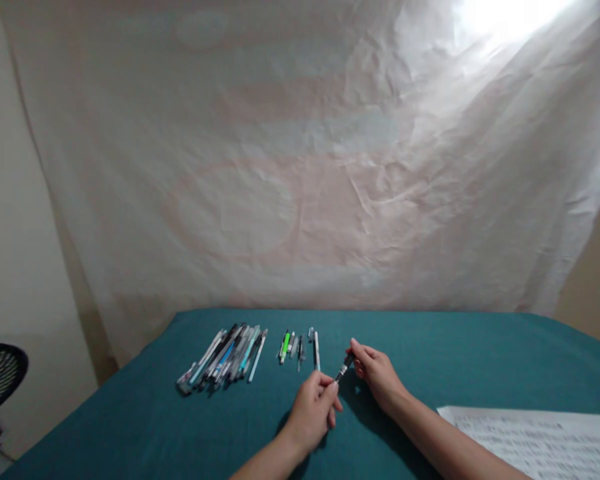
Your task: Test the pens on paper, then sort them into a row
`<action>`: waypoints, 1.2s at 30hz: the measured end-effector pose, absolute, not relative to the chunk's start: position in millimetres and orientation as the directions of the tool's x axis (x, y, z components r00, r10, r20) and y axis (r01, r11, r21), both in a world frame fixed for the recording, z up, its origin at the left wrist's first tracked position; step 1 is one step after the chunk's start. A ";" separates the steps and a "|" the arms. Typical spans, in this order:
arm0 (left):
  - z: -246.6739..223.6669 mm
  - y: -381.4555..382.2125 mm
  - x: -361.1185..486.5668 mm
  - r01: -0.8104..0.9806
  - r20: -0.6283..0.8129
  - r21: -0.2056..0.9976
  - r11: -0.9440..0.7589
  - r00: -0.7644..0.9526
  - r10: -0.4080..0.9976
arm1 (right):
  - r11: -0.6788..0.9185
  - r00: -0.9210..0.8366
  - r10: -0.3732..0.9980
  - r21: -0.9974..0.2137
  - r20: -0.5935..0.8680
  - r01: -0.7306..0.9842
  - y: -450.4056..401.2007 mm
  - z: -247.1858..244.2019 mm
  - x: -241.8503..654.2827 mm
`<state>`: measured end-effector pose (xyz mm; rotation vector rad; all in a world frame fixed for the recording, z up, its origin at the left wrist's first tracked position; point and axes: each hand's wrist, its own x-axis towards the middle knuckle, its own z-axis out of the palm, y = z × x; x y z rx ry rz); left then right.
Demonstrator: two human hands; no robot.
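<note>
Between my two hands, a dark pen (343,369) with a pale band slants up to the right above the cloth. My left hand (314,410) pinches its lower end between thumb and fingers. The fingertips of my right hand (377,373) are closed on its upper end. Just beyond my left hand lies a white pen (317,350). To its left are several small pen parts, among them a bright green one (285,347). Whether the held pen's cap is separate from its body, I cannot tell.
A pile of many pens (227,357) lies on the left of the green tablecloth (190,440). A sheet of paper with writing (540,437) rests at the right front. Behind the table hangs a pale wrinkled sheet (330,200). A black fan (0,380) stands at far left.
</note>
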<state>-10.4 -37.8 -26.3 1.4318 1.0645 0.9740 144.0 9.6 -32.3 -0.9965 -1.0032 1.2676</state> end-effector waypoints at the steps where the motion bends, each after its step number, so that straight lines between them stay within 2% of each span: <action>1: -26.7 -37.8 -10.4 0.086 0.005 0.996 -0.030 0.279 0.960 | 0.037 0.040 0.999 -0.960 0.027 -0.277 9.8 -32.3 144.4; 7: -21.7 -36.2 -15.6 -0.044 -0.124 0.988 0.149 0.354 0.927 | -0.047 -0.045 0.999 -0.905 -0.030 -0.423 8.9 -28.8 146.1; 13: -12.5 -37.5 -20.4 -0.190 -0.275 0.897 0.399 0.468 0.840 | -0.138 -0.185 0.982 -0.812 -0.037 -0.568 10.0 -29.2 150.4; 18: -14.8 -39.7 -16.9 -0.225 -0.218 0.914 0.336 0.426 0.878 | -0.139 -0.155 0.986 -0.781 -0.055 -0.609 12.0 -33.1 147.7; 22: -18.7 -39.9 -15.2 -0.222 -0.170 0.934 0.282 0.419 0.892 | -0.069 -0.092 0.996 -0.782 -0.014 -0.620 13.5 -37.6 145.3; 36: -19.1 -37.8 -17.8 -0.158 -0.239 0.929 0.333 0.430 0.870 | -0.100 -0.153 0.988 -0.803 -0.011 -0.588 14.2 -34.9 150.7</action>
